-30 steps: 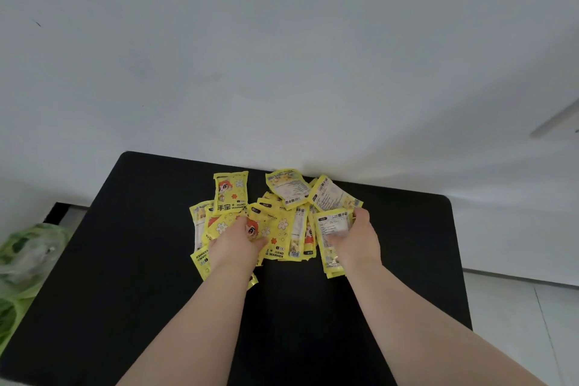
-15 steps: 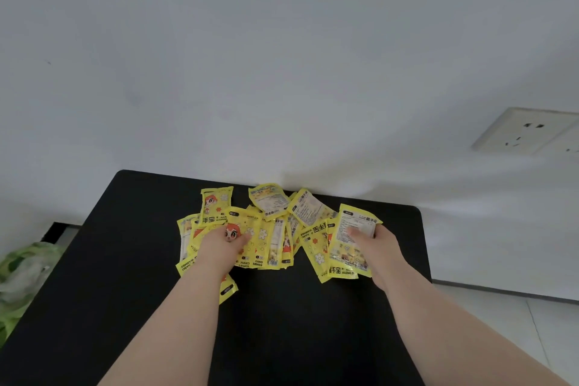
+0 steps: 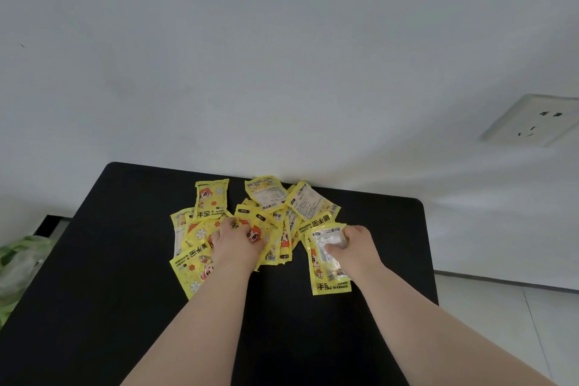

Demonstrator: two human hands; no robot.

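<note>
1. Now, counting outward from you:
   - two bare forearms
   - your left hand [image 3: 235,236] and right hand [image 3: 355,247]
   - one black table [image 3: 125,260]
   - one fanned pile [image 3: 277,229] of yellow hand-warmer packets, with at least ten showing and overlaps hiding the rest
   - one green-and-white bag [image 3: 18,260] off the table's left side
   - one wall socket [image 3: 532,119] beyond
2. Half a second ago the single packet [image 3: 329,263] leaned rightward. You've since drawn it toward you, and it now runs lengthwise at the pile's right edge. Your left hand has stayed on the pile.
3. Your right hand's fingers curl over that packet's far half and clamp it. The packet's near end sticks out toward you, left of your wrist. Your left hand lies on the pile's left part with its fingers bent, and you can't tell whether they pinch anything.
</note>
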